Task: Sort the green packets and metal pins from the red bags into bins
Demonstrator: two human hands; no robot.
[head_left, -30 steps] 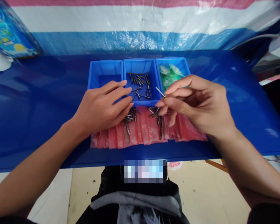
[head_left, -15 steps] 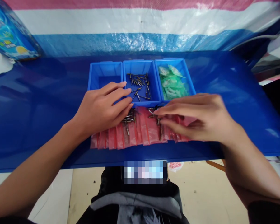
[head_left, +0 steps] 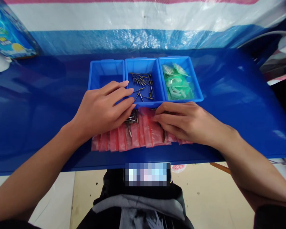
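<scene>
I can't tell whether my right grip (head_left: 181,122) or left grip (head_left: 105,106) pinches anything; both cover pink bags (head_left: 153,137). The metal rivets (head_left: 132,120) beside my left fingertips look light, stiff, slippery: best held mid-shank.

Single head-worn camera looked forward and down at close range across the tabletop (head_left: 228,76), both hands (head_left: 105,108) near mid-frame, the wearer's lap (head_left: 138,202) at the lower edge, striped sheet (head_left: 133,19) along the top.
</scene>
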